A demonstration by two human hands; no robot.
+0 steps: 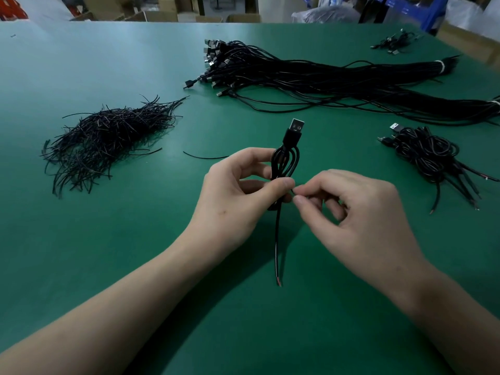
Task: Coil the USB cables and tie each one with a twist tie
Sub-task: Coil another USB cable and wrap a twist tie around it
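A coiled black USB cable (286, 161) is held upright above the green table (108, 253), its metal plug (297, 125) on top and its bare tail (277, 255) hanging down. My left hand (238, 190) pinches the coil at its middle between thumb and fingers. My right hand (351, 209) is just right of it, thumb and forefinger closed on a thin black twist tie (293, 191) at the coil's waist; most of the tie is hidden by my fingers.
A heap of loose black twist ties (108, 139) lies at the left, with one single tie (205, 156) nearer the middle. Long bundles of uncoiled USB cables (324, 77) stretch across the back right. A pile of coiled, tied cables (433, 158) sits at the right.
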